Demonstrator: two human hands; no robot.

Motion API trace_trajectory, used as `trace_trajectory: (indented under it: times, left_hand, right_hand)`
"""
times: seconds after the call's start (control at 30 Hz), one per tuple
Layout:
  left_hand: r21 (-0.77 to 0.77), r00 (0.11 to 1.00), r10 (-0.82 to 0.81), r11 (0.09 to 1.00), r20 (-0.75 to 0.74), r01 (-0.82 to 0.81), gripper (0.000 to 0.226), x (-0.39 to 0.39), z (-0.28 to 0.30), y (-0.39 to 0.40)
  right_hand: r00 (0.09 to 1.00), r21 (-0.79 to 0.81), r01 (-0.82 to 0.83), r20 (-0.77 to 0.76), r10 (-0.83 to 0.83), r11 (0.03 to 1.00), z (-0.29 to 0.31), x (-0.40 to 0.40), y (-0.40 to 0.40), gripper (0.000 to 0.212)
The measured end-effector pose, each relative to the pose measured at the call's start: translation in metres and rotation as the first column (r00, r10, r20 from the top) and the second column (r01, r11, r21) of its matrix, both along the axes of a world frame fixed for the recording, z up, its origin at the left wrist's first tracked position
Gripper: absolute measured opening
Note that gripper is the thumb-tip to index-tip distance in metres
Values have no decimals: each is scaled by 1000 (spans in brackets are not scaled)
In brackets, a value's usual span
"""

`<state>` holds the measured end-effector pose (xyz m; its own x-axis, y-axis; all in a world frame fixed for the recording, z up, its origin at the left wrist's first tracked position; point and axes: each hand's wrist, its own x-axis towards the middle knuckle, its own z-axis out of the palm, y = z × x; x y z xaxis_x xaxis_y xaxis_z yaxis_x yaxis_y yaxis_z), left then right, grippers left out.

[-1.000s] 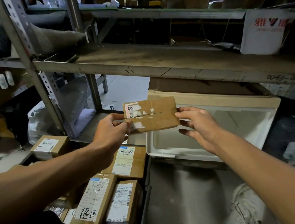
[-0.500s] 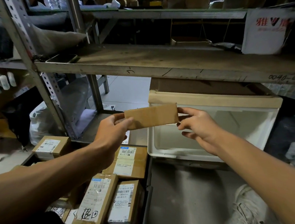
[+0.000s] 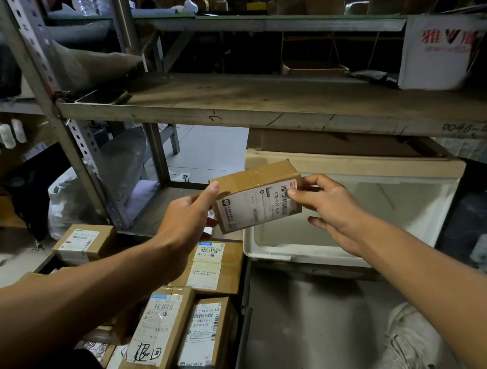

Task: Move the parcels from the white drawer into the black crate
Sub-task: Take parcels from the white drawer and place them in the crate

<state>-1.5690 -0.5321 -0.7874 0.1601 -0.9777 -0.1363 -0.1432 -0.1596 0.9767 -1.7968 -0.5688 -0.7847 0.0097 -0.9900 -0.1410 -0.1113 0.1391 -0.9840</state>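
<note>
1. Both hands hold one cardboard parcel point(image 3: 257, 195) in the air: my left hand point(image 3: 185, 220) grips its left end, thumb on the upper corner and the fingers curled underneath, out of sight.
2. My right hand point(image 3: 326, 208) pinches the parcel's right end, thumb pressed on the barcode of the white label, index finger along the top edge, the other fingers loosely curled below.
3. That parcel is tilted, its labelled face turned toward me, and it hangs over the left front corner of the white drawer point(image 3: 349, 230).
4. I see the drawer pulled out beneath a wooden shelf board point(image 3: 272, 105); the part of its pale floor that I can see holds nothing, though my right hand and the parcel hide some of it.
5. Below my left forearm sits the black crate point(image 3: 244, 315), its right wall showing as a dark edge, packed with labelled parcels.
6. Among them, a flat parcel point(image 3: 215, 265) lies at the far right corner of the crate, a long one with handwriting point(image 3: 156, 331) lies nearer me, and a narrower one point(image 3: 206, 332) lies just beside it against the right wall.
7. One more small box point(image 3: 84, 241) rests at the crate's far left corner.
8. My white shoe point(image 3: 407, 345) stands on the grey floor to the right of the crate.
</note>
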Motion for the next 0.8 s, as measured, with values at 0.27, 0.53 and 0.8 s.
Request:
trace_trajectory:
  times: [0.27, 0.53, 0.8]
  left_hand:
    - [9, 997, -69, 998, 30, 69, 40, -4, -5, 0]
    - [74, 991, -86, 993, -100, 94, 61, -5, -7, 0]
    - [98, 989, -128, 986, -78, 135, 47, -7, -5, 0]
  right_hand:
    - [999, 17, -19, 33, 18, 1000, -3, 0, -1, 23]
    - [997, 38, -15, 81, 12, 999, -3, 2, -2, 13]
    - [989, 29, 26, 147, -30, 999, -7, 11, -6, 15]
